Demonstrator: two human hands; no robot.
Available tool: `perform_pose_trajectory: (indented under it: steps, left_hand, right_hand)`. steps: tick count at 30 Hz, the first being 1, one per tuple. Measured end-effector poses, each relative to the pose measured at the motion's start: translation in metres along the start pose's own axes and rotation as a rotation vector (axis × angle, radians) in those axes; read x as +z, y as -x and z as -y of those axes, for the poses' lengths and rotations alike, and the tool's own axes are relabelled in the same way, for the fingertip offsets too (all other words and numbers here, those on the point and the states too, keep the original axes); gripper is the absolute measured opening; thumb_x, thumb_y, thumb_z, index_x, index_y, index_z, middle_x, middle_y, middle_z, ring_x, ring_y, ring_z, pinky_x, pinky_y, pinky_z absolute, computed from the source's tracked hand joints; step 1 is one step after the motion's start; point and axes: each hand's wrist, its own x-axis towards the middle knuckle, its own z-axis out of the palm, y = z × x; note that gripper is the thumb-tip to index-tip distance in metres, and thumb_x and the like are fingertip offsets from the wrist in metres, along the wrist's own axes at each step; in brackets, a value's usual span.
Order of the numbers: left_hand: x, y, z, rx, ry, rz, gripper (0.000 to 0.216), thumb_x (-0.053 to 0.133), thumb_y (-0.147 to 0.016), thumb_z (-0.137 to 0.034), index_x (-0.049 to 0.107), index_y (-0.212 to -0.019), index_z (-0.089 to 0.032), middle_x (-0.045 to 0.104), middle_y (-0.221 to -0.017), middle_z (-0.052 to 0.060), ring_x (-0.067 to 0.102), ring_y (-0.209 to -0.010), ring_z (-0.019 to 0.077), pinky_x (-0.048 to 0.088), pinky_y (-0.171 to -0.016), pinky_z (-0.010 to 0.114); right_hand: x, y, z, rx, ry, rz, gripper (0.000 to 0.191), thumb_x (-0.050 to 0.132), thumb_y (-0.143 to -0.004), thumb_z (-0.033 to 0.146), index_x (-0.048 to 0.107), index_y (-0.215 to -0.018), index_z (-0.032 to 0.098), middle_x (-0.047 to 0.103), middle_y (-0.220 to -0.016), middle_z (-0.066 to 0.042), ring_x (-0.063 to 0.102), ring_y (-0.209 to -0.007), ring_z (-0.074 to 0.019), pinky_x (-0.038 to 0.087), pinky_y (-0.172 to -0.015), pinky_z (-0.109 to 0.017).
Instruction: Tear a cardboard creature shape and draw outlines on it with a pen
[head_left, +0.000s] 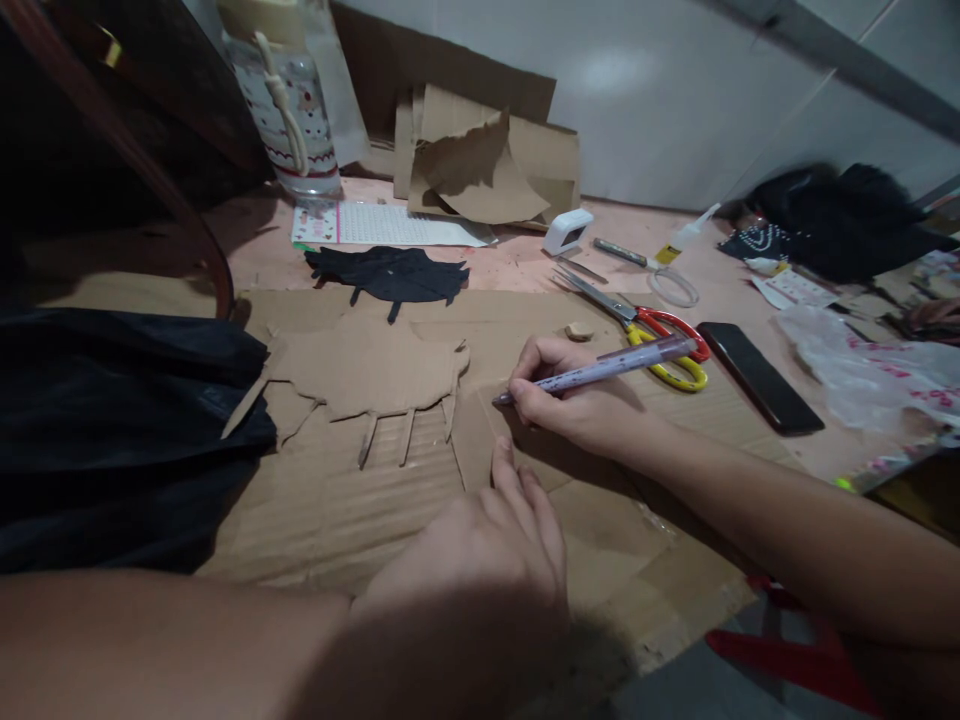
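Note:
My right hand (574,405) grips a light purple pen (619,366), its tip down at a flat piece of cardboard (478,425). My left hand (480,570) lies on that cardboard just below the pen tip, fingers stretched out and the palm side hidden. To the left rests a brown cardboard cut-out (367,370) with an uneven outline and several thin strips like legs. Behind it lies a black cut-out (394,273) with similar short legs. All of this is on a large corrugated cardboard sheet (300,520).
Scissors (637,325) with red and yellow handles and a black phone (757,375) lie right of my hands. A clear bottle (289,110) and folded cardboard (487,160) stand at the back. Black fabric (112,430) covers the left; a plastic bag (862,365) lies far right.

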Motion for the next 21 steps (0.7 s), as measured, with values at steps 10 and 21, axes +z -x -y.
perform_pose_trajectory:
  steps: [10, 21]
  left_hand:
    - [0.0024, 0.0004, -0.0015, 0.001, -0.004, 0.007, 0.04, 0.06, -0.097, -0.029, 0.074, -0.116, 0.003, 0.074, -0.106, 0.034, 0.066, -0.052, 0.0193, 0.04, -0.041, 0.024]
    - [0.003, 0.0018, -0.0027, -0.011, -0.037, -0.029, 0.037, 0.058, -0.099, -0.028, 0.074, -0.115, 0.002, 0.077, -0.103, 0.029, 0.068, -0.057, 0.0202, 0.037, -0.042, 0.026]
  right_hand:
    - [-0.001, -0.0006, -0.0005, 0.024, 0.023, 0.031, 0.014, 0.062, -0.081, 0.028, 0.052, -0.074, 0.022, 0.056, -0.063, 0.003, 0.049, -0.056, -0.0129, 0.036, -0.05, -0.025]
    - [-0.0011, 0.0002, 0.0011, 0.059, 0.029, 0.038, 0.015, 0.062, -0.08, 0.033, 0.052, -0.073, 0.023, 0.058, -0.06, 0.002, 0.05, -0.053, -0.0133, 0.037, -0.047, -0.024]
